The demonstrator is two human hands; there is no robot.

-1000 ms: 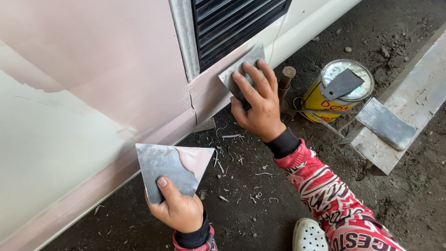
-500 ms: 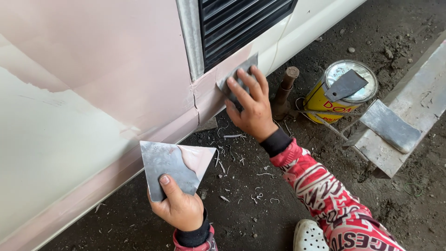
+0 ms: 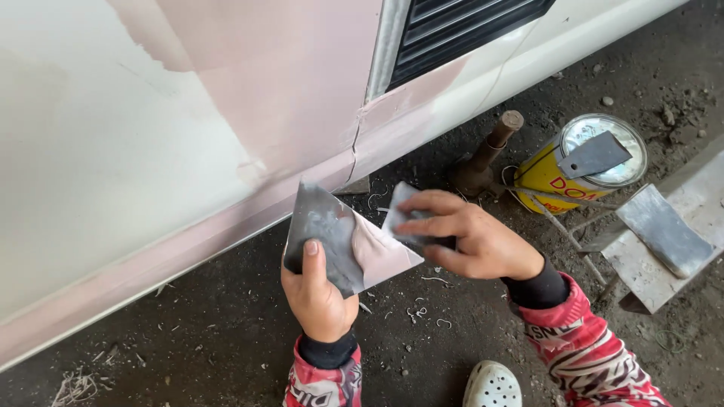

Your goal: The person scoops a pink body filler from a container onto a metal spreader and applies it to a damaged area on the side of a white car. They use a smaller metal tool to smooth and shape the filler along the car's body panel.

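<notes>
Carefully, the left hand (image 3: 320, 290) gripped the flat board (image 3: 343, 245) at centre frame while the right hand (image 3: 471, 241), clenched on a small spreader (image 3: 400, 215), needed a shallow angle to scrape the pink filler (image 3: 381, 252) cleanly.

Grey metal mixing plate (image 3: 332, 234) carries pink filler smear (image 3: 381, 252); yellow round tin (image 3: 562, 173); red-and-white patterned sleeves (image 3: 596, 354); white body panel (image 3: 98, 143).
</notes>
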